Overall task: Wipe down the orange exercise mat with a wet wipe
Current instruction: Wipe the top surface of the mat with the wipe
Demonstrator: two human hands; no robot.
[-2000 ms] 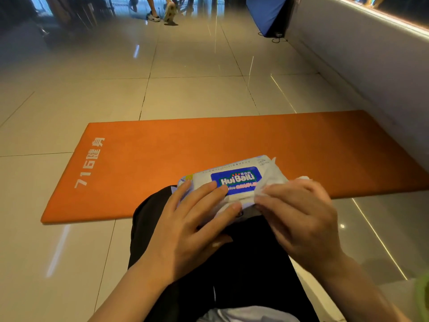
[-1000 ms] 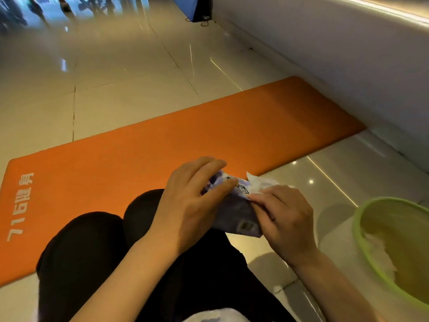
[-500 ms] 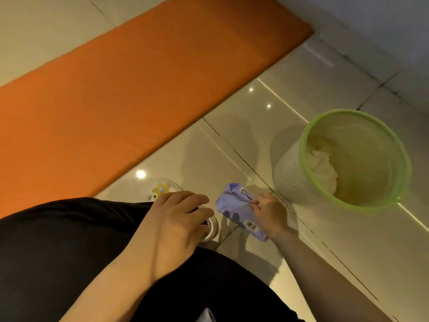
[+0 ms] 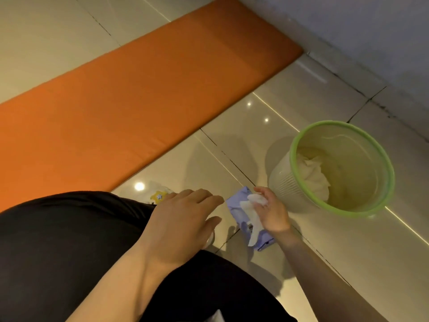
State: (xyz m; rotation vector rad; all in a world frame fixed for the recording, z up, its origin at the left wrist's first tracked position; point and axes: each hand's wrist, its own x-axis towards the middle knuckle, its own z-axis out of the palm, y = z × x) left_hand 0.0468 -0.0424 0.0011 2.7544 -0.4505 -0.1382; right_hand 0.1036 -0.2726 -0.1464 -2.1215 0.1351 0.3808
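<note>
A person crouched on a glossy beige tiled floor [image 4: 301,263] prepares to clean a long orange foam exercise mat [image 4: 130,98], which lies flat across the tiles beyond the person's black-clad knees, its far end close to a grey wall. The right hand [image 4: 270,211] pinches a white wet wipe [image 4: 251,213] between thumb and curled fingers, the sheet trailing down over a pale purple soft plastic wipe packet [image 4: 235,206] that rests on the floor just below it. The left hand [image 4: 183,220] hovers palm down beside the packet, fingers relaxed and loosely spread, gripping nothing; whether it touches the small yellow-marked clear object [image 4: 157,196] partly hidden beneath it cannot be told. A round green-rimmed plastic waste bin [image 4: 299,135], holding crumpled white tissue, stands just to the right of the packet, apart from the mat. The step in hand appears to be drawing a fresh wipe free of the packet; no wiping of the mat has begun, judging by the wipe's distance from it. The next move likely calls for lifting the wipe clear, swinging the right hand leftward over the knees to the mat, opening the sheet flat under the palm and pressing it down in long strokes.
</note>
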